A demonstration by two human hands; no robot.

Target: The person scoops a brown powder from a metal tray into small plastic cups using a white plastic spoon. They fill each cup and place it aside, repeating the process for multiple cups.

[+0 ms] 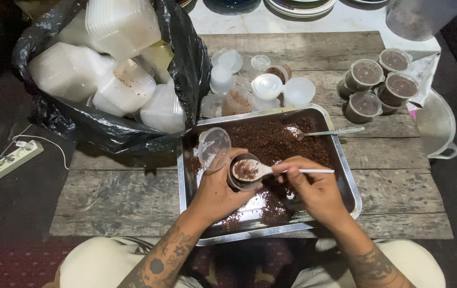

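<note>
Our left hand [215, 189] grips the cup [243, 173] over the tray [346, 176]; our right hand [314, 186] pinches the spoon [260, 169]. We'd tip it low, keeping spills inside.

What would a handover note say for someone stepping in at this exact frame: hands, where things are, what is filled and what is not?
Left hand: holds a small plastic cup with its hinged lid open, over the metal tray.
Right hand: holds a white plastic spoon loaded with brown crumbs above the cup.
Tray: holds loose brown crumbs; a metal spoon lies in it.
Done: four filled, closed cups stand at far right.
Left: empty cups and lids wait behind the tray; much of the crumbs remains.
</note>
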